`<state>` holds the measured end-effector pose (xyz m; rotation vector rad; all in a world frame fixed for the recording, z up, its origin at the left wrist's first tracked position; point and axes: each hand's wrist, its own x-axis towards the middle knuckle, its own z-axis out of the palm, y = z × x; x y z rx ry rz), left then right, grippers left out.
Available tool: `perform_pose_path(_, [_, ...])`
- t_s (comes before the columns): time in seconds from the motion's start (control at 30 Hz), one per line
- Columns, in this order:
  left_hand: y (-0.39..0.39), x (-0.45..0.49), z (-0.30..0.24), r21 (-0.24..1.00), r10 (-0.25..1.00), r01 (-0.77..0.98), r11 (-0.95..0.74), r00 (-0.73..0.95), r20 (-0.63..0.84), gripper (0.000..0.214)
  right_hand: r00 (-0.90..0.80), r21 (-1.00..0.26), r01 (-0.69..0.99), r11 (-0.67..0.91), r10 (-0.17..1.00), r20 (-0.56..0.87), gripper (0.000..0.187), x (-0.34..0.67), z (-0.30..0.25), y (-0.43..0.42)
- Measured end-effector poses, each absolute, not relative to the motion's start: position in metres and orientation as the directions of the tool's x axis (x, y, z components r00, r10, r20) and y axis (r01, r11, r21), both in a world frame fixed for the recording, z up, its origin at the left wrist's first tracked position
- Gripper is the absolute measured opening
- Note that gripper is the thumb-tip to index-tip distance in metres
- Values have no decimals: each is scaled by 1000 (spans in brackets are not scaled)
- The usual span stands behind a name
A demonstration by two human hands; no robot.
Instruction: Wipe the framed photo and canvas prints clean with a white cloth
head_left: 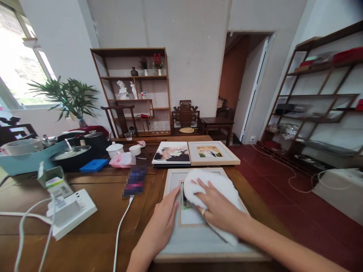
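Note:
A large light-wood picture frame [172, 247] lies flat on the wooden table [93, 226] in front of me. My left hand [163, 221] rests flat on the frame's left edge, fingers stretched out. A white cloth [218, 185] lies on the frame's glass, and my right hand [214, 207] presses down on it with fingers spread over it. The cloth covers most of the photo in the frame.
Two more framed pictures [171, 153] [212, 153] lie beyond it. A phone [134, 181] on a white cable, a white power strip [70, 211], a blue block [93, 165], teaware and pots crowd the left. Shelves stand at the back and right; red floor to the right.

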<state>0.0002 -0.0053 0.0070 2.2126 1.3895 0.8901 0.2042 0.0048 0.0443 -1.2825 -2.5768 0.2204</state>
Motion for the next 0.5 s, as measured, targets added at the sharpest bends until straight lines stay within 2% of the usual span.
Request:
perform_pose_path(0.1, [-8,1,13,630,909,655,-418,304,287,49,-568,-187,776,602,797,204,44,195,45,43])
perform_pose_path(0.23, [-10,3,16,672,928,640,-372,260,266,55,-639,-132,739,661,749,174,45,174,48,65])
perform_pose_path(0.37, [-9,3,13,722,930,588,-365,197,310,55,-756,-149,626,766,642,129,39,165,52,35])
perform_pose_path(0.5, [-8,2,10,746,925,555,-369,140,353,50,-814,-215,558,801,579,43,38,170,60,-14])
